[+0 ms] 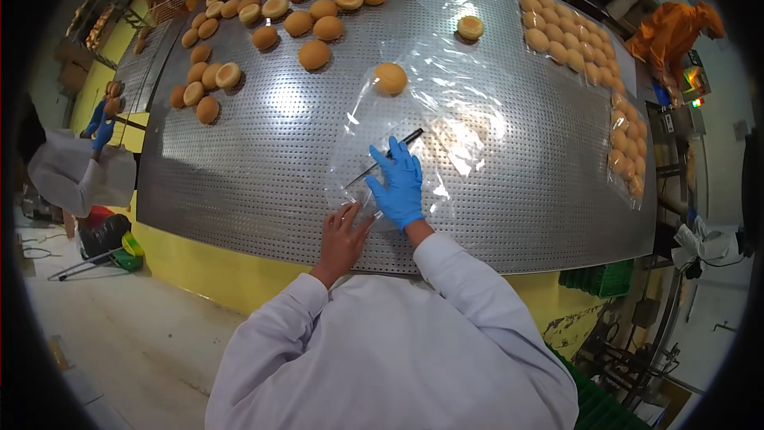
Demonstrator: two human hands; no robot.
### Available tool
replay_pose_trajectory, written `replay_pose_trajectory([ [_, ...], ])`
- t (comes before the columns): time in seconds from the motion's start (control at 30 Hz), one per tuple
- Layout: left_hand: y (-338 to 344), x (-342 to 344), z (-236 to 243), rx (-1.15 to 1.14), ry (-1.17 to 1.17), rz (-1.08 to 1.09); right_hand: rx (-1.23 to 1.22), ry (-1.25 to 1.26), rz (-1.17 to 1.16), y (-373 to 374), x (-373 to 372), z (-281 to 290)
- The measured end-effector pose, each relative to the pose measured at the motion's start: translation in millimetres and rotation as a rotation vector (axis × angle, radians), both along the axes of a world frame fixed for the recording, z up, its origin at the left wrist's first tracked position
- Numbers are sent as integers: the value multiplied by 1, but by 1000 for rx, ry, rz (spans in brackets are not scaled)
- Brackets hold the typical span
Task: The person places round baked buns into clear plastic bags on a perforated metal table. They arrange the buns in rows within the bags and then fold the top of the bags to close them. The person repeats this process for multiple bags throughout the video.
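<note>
My right hand (pixel 398 187), in a blue glove, lies with its fingers stretched over a clear plastic bag (pixel 350 147) spread on the perforated metal table (pixel 263 159). Under that palm crosses a slim knife-like tool with a black handle (pixel 414 136); its thin blade points toward my left hand. I cannot tell whether the glove presses on it. Bare and with fingers extended, my left hand (pixel 344 239) touches the bag's near edge. One round bun (pixel 390 79) sits by the bag's far end, and a paler-topped bun (pixel 470 28) stands farther back.
Loose buns (pixel 314 54) are scattered at the far left. Packed buns in clear bags (pixel 561 32) line the right side. A person in orange (pixel 672 40) stands at the far right; another in white with blue gloves (pixel 79 167) is at the left. Green crates (pixel 597 279) sit below the table's right edge.
</note>
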State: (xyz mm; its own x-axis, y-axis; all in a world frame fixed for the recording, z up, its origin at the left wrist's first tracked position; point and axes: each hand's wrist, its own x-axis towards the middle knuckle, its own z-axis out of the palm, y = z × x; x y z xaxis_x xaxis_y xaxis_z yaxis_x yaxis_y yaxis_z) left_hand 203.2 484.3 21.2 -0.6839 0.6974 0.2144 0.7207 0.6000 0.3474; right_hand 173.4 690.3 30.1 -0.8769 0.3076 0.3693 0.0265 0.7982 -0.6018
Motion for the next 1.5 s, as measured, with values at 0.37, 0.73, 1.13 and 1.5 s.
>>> replay_pose_trajectory([
  [0.37,-258,-109,-17,0,64,272,-92,23,-171,95,-12,-64],
  [0.73,-366,-161,25,57,-50,174,-484,23,-255,-187,-67,-4],
  [1.13,-335,-275,-16,245,41,244,-6,-297,136,-313,-76,-11],
  [1.5,-452,-227,-22,614,-165,1093,-48,-313,518,-326,-113,-7],
])
